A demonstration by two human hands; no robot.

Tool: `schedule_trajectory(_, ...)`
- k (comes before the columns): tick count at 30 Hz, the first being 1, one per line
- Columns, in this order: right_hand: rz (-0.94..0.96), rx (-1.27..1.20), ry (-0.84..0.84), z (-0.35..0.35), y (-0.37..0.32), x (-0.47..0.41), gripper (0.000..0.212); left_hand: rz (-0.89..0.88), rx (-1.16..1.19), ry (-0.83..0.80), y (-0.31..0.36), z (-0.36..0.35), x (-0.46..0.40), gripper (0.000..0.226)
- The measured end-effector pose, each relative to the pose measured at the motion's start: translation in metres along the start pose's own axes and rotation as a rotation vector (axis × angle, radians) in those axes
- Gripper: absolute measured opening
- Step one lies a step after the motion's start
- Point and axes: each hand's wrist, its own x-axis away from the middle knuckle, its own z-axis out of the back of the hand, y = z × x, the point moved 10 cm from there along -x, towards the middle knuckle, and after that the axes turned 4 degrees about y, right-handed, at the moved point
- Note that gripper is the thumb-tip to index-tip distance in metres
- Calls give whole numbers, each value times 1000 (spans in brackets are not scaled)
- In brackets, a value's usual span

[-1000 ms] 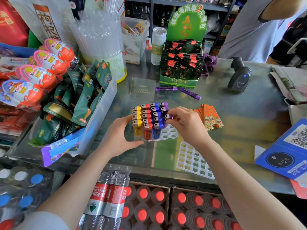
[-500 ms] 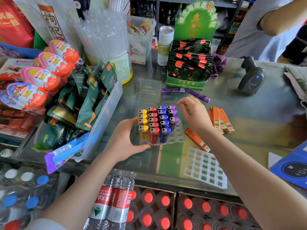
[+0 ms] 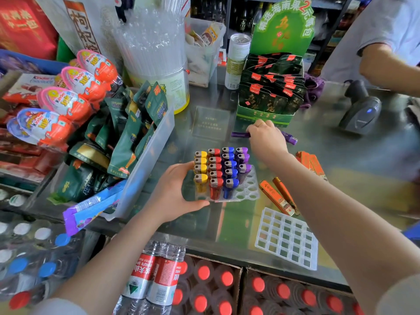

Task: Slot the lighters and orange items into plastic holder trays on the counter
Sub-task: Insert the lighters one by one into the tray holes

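We brace the lighter tray with our left hand: the fingers curl against its left edge and the thumb lies along its near edge, so the tray sits held on the glass counter. Just right of that hold stand the slotted lighters, upright in four colour columns: yellow closest to the palm, then red, then blue, then purple farthest from it. The yellow column shows four, the red and blue five each, the purple three. Round holes on the tray's right side, and in front of the purple column, are not yet filled.

Our right hand reaches beyond the tray to the two loose purple lighters lying flat on the counter. The fingers are curled down over them, with one end sticking out to the left of the knuckles and another end to the right. Whether the fingertips already pinch one we cannot tell, since the back of the hand hides them.

Near this side of the right forearm lie two orange items flat on the glass, and more orange items sit beyond the forearm. The square-celled tray lies below the forearm, nearest us, and appears to hold nothing.

By our judgement the lighter tray is well over half filled, the purple column is the one in hand, and the orange items are entirely left to do.
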Motion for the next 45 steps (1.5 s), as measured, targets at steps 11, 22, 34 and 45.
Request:
schedule_trajectory(11,-250,-712,1,33,22,67,19,-6,-4,27,2,3,1,76)
schedule_trajectory(22,-326,-945,294,75,32,161,25,-38,6,46,6,4,6,72)
schedule_trajectory(34,-209,-855,226,74,-5,148,8,-17,-28,14,1,-2,5,73)
schedule_trajectory(45,-84,-674,227,82,-19,139,15,-47,-7,7,5,0,3,66)
